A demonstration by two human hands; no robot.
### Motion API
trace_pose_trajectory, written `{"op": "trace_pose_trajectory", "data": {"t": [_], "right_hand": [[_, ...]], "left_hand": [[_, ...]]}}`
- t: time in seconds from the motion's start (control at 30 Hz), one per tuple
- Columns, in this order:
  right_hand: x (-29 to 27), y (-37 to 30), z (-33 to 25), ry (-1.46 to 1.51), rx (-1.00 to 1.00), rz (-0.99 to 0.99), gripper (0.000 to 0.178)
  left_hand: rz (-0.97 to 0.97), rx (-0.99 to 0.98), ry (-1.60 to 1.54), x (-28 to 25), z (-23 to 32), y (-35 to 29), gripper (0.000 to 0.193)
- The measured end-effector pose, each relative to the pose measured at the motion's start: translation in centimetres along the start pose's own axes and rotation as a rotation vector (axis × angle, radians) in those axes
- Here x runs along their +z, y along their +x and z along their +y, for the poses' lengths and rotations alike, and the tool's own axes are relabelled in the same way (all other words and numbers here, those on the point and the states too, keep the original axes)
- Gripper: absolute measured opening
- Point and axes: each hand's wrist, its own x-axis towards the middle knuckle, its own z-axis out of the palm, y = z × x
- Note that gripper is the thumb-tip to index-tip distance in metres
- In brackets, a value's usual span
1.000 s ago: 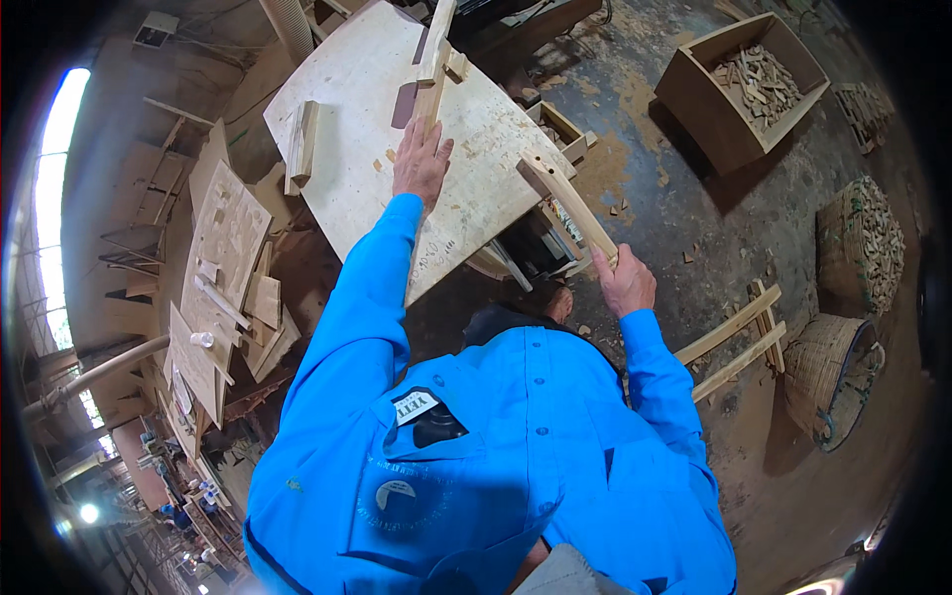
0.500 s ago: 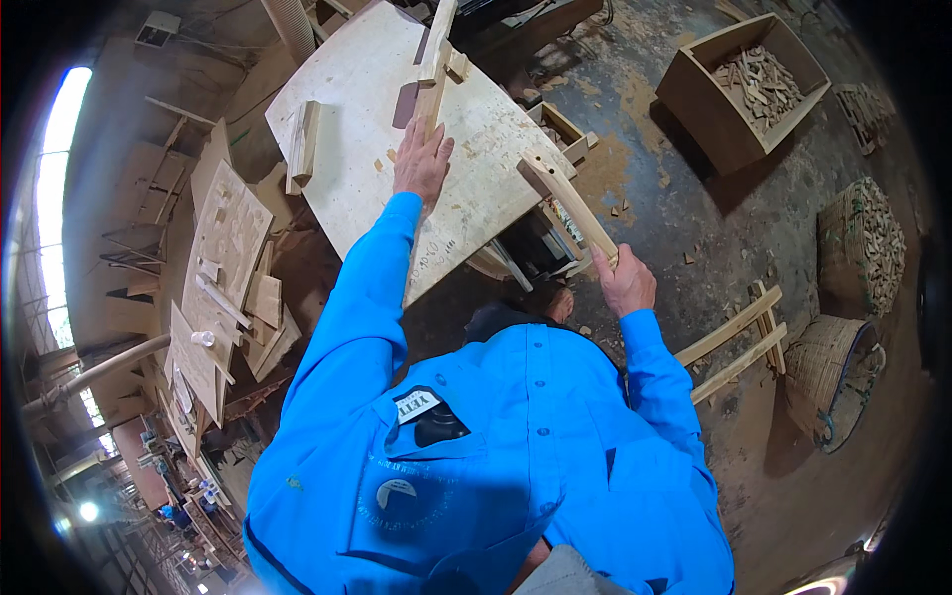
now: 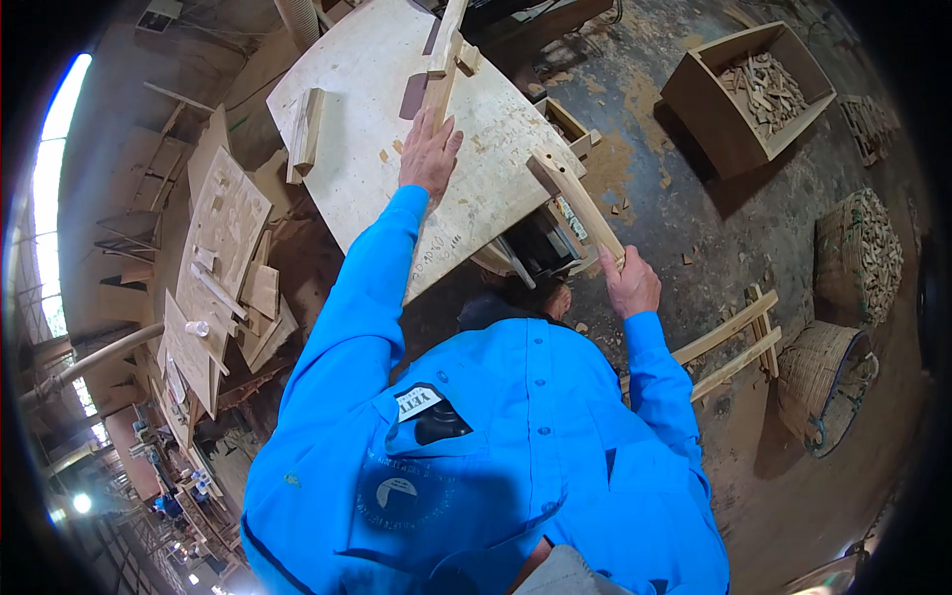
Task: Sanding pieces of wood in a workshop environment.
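My left hand (image 3: 430, 159) lies on the pale tabletop (image 3: 362, 59), its fingers stretched out over the near end of a wooden strip (image 3: 437, 99). That strip runs away from me toward the table's far edge, against a small wooden block (image 3: 468, 59). My right hand (image 3: 632, 283) is closed round the near end of a wooden slat (image 3: 578, 198). The slat slants up and left, and its far end, with dark holes, is by the table's right edge. Two short wooden pieces (image 3: 309, 129) lie side by side at the table's left.
A large box (image 3: 709, 129) of wood offcuts stands at the far right. Nearer are a woven basket (image 3: 838, 258) full of offcuts and a tipped basket (image 3: 818, 387). A wooden frame (image 3: 734, 332) is beside my right arm. Boards (image 3: 223, 238) are stacked at the left.
The view has shifted slightly. Both hands keep nearly the same places, the left on the strip and the right round the slat.
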Motion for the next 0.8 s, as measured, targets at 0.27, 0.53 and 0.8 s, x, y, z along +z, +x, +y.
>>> {"op": "trace_pose_trajectory", "data": {"t": [0.27, 0.53, 0.8], "right_hand": [[0.5, 0.0, -0.4, -0.018, 0.01, 0.035, 0.061], [1.0, 0.0, -0.3, -0.052, 0.004, 0.081, 0.059], [0.7, 1.4, -3.3, -0.055, 0.104, 0.002, 0.062]], "left_hand": [[0.009, 0.019, -0.036, -0.4, -0.2, 0.1, 0.064], [0.067, 0.058, -0.063, 0.0, -0.9, -0.3, 0.058], [0.291, 0.084, -0.449, 0.4, -2.2, -0.7, 0.022]]}}
